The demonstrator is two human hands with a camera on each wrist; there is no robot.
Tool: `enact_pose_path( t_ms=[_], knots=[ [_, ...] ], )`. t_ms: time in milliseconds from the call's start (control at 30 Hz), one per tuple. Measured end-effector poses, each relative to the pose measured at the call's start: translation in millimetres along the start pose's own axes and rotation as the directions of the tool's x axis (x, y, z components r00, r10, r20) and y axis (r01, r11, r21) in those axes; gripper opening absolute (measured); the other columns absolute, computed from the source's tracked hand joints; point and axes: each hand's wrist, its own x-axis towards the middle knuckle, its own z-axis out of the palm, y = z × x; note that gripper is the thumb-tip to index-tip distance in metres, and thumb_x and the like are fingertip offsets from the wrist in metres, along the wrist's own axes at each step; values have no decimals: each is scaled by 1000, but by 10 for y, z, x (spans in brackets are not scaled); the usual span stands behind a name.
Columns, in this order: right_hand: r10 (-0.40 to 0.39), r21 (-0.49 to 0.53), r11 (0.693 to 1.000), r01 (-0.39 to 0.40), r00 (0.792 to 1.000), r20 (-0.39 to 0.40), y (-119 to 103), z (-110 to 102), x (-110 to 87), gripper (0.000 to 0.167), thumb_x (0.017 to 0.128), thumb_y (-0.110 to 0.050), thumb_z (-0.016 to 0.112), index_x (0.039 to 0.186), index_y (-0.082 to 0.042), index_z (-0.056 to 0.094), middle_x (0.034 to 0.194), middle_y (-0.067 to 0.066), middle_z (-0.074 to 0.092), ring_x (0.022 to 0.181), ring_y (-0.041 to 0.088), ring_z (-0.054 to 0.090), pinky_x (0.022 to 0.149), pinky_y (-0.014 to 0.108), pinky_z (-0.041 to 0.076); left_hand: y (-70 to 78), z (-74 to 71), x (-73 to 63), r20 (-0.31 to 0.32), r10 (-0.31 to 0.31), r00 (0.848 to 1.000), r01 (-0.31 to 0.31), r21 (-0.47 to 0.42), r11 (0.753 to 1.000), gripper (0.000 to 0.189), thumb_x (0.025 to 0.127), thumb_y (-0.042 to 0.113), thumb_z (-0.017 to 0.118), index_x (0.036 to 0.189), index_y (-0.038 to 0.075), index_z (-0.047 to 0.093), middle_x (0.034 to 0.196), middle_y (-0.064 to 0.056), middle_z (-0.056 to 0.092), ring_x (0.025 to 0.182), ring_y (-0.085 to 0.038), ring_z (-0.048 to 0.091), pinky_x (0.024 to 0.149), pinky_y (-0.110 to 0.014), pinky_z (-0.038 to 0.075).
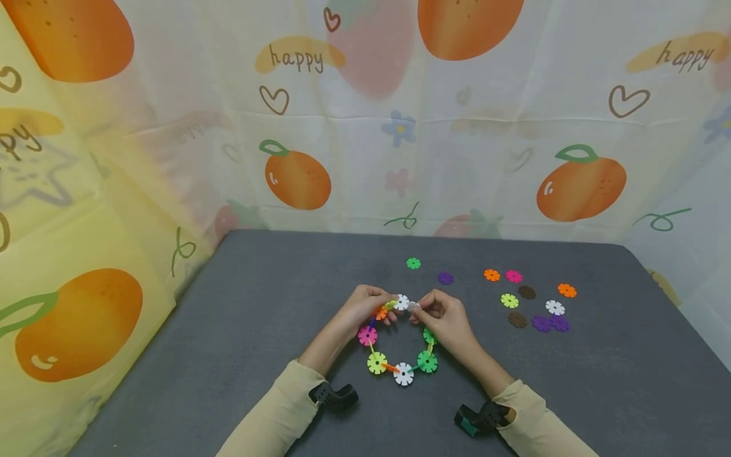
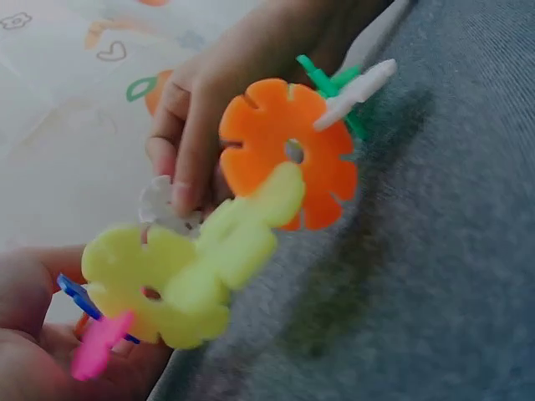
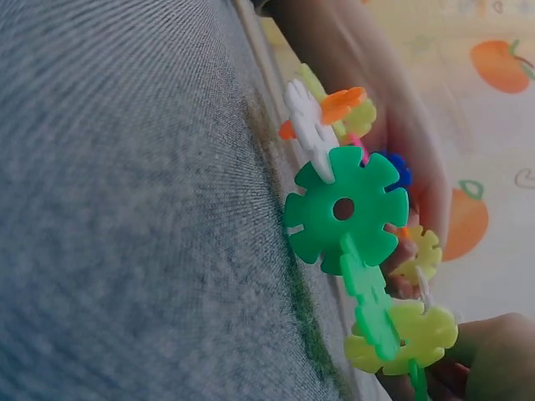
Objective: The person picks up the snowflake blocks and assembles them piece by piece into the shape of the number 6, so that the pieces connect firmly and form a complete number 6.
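Note:
A ring of slotted plastic snowflake discs in several colours hangs between both hands, its near side formed by a yellow disc (image 1: 377, 363), a white disc (image 1: 403, 374) and a green disc (image 1: 427, 362). My left hand (image 1: 365, 308) pinches the ring's upper left, around its orange and yellow discs. At the upper right, my right hand (image 1: 448, 320) pinches a whitish disc beside another white disc (image 1: 402, 302) at the top of the ring. The left wrist view shows the right fingers on that whitish disc (image 2: 163, 205). A green disc (image 3: 347, 209) faces the right wrist camera.
Loose discs lie on the dark grey table (image 1: 257, 292) beyond the hands and to the right, including a green one (image 1: 414, 263), a purple one (image 1: 445, 278), an orange one (image 1: 567, 290) and a brown one (image 1: 517, 319). A printed cloth (image 1: 354, 152) hangs behind the table.

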Motion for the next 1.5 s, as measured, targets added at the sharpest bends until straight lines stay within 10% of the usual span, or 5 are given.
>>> enact_pose_path(
  t_ms=[700, 1100, 1500],
  knots=[
    [-143, -43, 989, 142, 990, -13, 70, 17, 8, 8, 83, 8, 70, 82, 3, 64, 84, 22, 69, 73, 28, 70, 67, 28, 60, -37, 30, 15, -23, 50, 999, -49, 12, 999, 22, 95, 12, 62, 101, -7, 71, 83, -10, 72, 58, -10, 67, 60, -27, 59],
    [177, -74, 980, -185, 978, -108, -23, -28, 40, 17, 90, 4, 60, 107, 5, 65, 95, 24, 69, 72, 16, 69, 62, 23, 58, -69, 51, 39, 2, 16, 1000, -16, -94, 995, 30, 97, 15, 58, 117, -6, 64, 98, -12, 67, 64, -10, 69, 67, -29, 61],
    [112, -366, 900, -235, 938, -328, 127, -354, 232, 22, 84, -5, 73, 105, 1, 72, 96, 20, 70, 78, 20, 61, 65, 16, 45, -65, 8, 61, 36, 8, 999, -8, -25, 1000, 29, 96, 18, 59, 113, -5, 66, 99, -14, 69, 62, -12, 69, 61, -28, 60]
  ],
)
